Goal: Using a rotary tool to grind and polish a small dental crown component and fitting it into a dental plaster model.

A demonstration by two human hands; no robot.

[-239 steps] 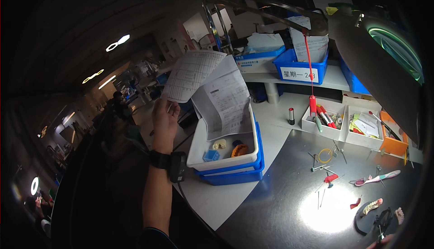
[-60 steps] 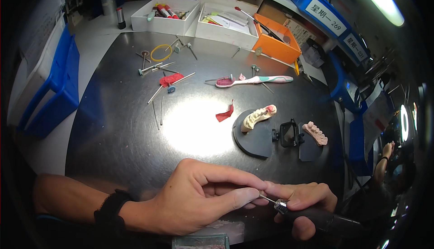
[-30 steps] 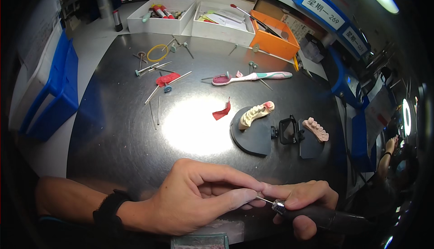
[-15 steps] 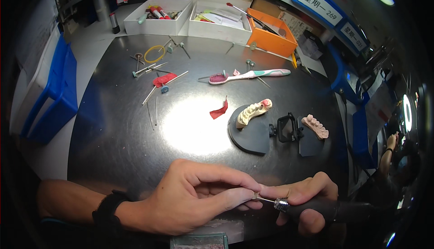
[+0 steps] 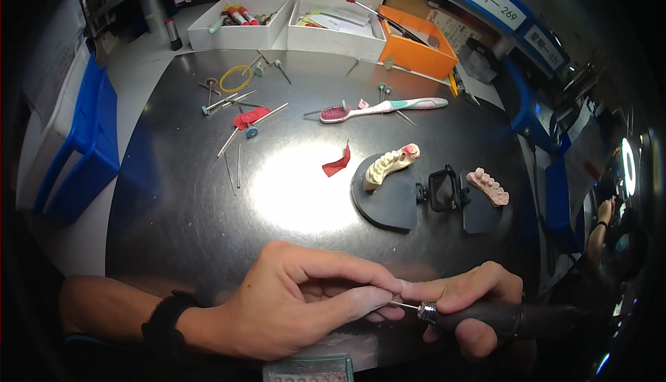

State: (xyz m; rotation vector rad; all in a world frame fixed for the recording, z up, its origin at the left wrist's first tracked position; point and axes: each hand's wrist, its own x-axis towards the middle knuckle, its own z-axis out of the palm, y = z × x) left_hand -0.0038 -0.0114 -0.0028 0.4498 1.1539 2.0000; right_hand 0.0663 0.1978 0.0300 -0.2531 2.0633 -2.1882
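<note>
My left hand [image 5: 298, 299] is closed in a pinch, thumb against fingertips, around a tiny piece that the fingers hide almost wholly; its kind cannot be made out. In my right hand [image 5: 479, 288] lies a black rotary handpiece [image 5: 472, 318] with a shiny metal collar. Its thin metal bur [image 5: 406, 305] points left and reaches to the left fingertips. The two hands touch at the fingers, low over the dark bench. Beyond them stands a black articulator [image 5: 383, 208] bearing a cream dental model [image 5: 388, 165] with a pink patch; a pinkish model [image 5: 489, 188] sits on its right plate.
A toothbrush [image 5: 381, 109], a red wax scrap [image 5: 336, 162] and several loose burs [image 5: 227, 102] lie on the bench [image 5: 180, 208]. White boxes [image 5: 239, 37] and an orange box [image 5: 418, 56] line the back. A green-edged case [image 5: 309, 368] is at the near edge, below my left hand.
The hands keep nearly the same pose, with the bur tip at the left fingertips. The small piece shows less between the fingers now. The whole view has shifted slightly.
</note>
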